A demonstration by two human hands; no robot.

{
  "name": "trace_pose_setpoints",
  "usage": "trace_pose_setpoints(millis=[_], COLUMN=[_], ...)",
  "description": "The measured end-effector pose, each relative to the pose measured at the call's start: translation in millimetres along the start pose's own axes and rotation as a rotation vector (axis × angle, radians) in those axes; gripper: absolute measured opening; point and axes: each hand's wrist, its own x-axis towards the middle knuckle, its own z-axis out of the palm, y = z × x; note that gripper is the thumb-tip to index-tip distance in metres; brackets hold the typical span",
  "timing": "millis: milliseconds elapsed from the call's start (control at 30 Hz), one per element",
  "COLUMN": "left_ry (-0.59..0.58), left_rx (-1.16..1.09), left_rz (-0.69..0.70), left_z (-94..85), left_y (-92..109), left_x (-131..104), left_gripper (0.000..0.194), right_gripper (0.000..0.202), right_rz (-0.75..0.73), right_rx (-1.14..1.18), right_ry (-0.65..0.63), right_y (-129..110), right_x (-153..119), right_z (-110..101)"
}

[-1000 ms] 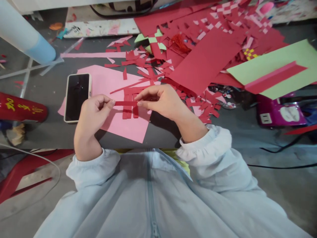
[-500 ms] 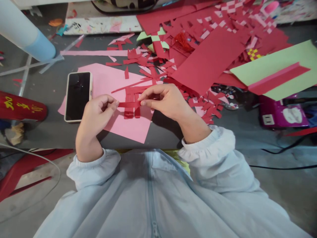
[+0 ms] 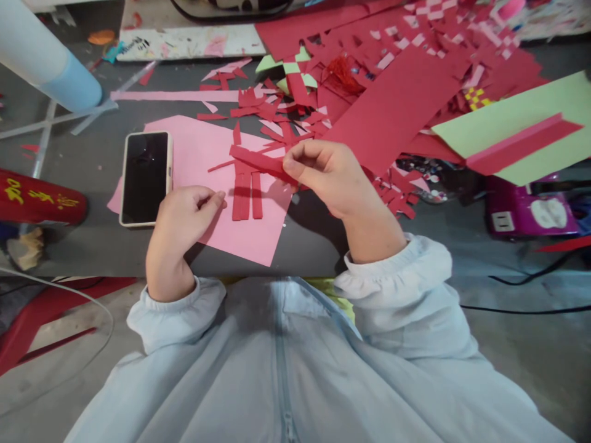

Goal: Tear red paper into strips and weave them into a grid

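A red paper strip point(image 3: 256, 160) is pinched at its right end between the thumb and fingers of my right hand point(image 3: 323, 175). Its other end points left, above the pink paper sheet point(image 3: 203, 147). Several upright red strips point(image 3: 240, 197) lie side by side on that sheet, their tops partly hidden by the held strip. To their left, over the sheet's edge, my left hand point(image 3: 187, 215) has thumb and fingertips together with nothing visible in them. Beside it lies a phone point(image 3: 146, 178) with a dark screen, partly on the pink sheet.
Red and pink scraps point(image 3: 258, 104) are scattered behind the sheet, near a large red paper piece point(image 3: 397, 111). Folded green paper point(image 3: 512, 135) and a purple packet point(image 3: 521, 212) are on the right. A white-and-blue bottle point(image 3: 69, 77) and a red cylinder point(image 3: 41, 198) stand left.
My left hand has let go of the red strip's left end. My right hand has lifted the strip up and to the right, off the upright strips.
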Motion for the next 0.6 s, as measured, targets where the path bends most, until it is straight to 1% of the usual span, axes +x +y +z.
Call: trace_pose_setpoints(millis=[100,133,267,333,400,433,467,533,600], left_ry=[-0.03,-0.048,-0.148,-0.214,-0.243,-0.229,-0.189,-0.059,0.057], left_rx=[0.003,0.0,-0.033,-0.059,-0.083,-0.088,-0.092,-0.105,-0.13], left_rz=[-0.031,-0.017,0.078,0.133,0.18,0.189,0.188,0.159,0.125], left_z=[-0.3,-0.3,0.1,0.8,1.6,2.0,2.4,2.8,3.2], left_y=[5.6,8.0,15.4,15.9,14.2,12.9,11.5,9.5,8.9], left_x=[-0.8,-1.3,-3.0,-2.9,-2.5,-2.4,-2.6,-3.5,-4.9], left_gripper=[0.042,0.042,0.04,0.035,0.031,0.029,0.028,0.025,0.018], right_gripper=[0.042,0.042,0.042,0.041,0.04,0.038,0.036,0.033,0.03], right_rz=[0.03,0.045,0.082,0.085,0.096,0.104,0.114,0.14,0.166], right_rx=[0.019,0.024,0.026,0.015,0.002,-0.001,-0.005,-0.02,-0.036], right_ry=[0.008,0.003,-0.02,-0.034,-0.056,-0.065,-0.075,-0.114,-0.189], right_y=[-2.5,-3.8,-8.6,-9.8,-10.4,-10.5,-10.8,-11.6,-13.3], right_x=[0.4,0.4,0.4,0.5,0.5,0.4,0.1,-1.1,-3.1], right_z=[-3.1,-4.1,-7.7,-9.6,-11.6,-12.6,-13.7,-16.2,-19.5])
